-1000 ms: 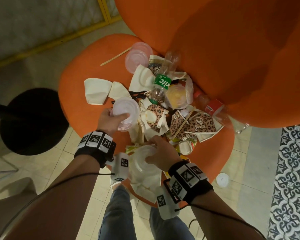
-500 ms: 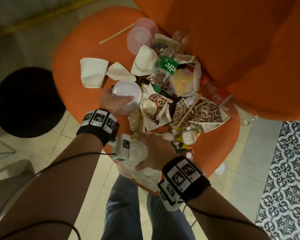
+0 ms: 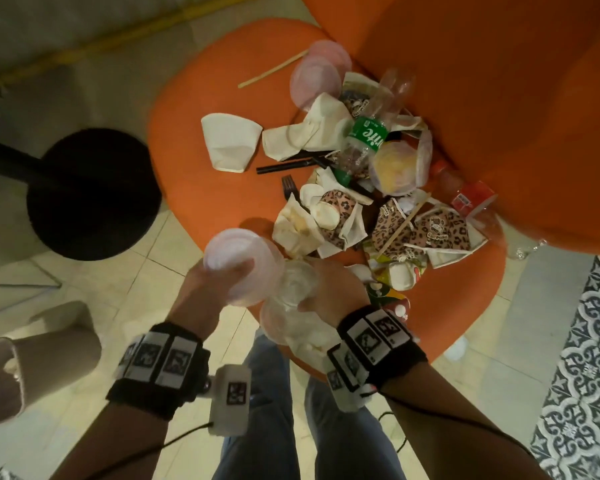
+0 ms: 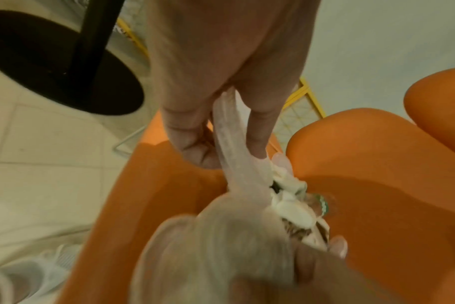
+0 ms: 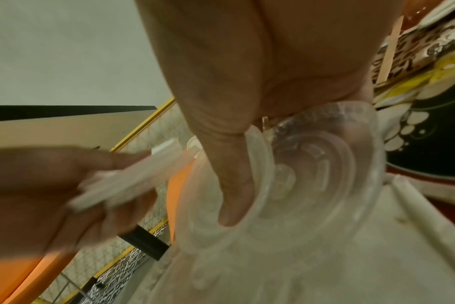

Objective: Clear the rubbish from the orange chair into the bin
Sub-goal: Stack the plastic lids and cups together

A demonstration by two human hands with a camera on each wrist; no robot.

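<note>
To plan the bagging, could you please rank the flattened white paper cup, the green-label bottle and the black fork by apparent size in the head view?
1. Green-label bottle, the longest.
2. White paper cup, close behind it.
3. Black fork, clearly the smallest; part of it is hidden.

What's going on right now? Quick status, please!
Left hand grips a frosted plastic lid. Right hand grips a clear plastic lid. Most rubbish still piled on the orange chair. Bin not clearly seen.
</note>
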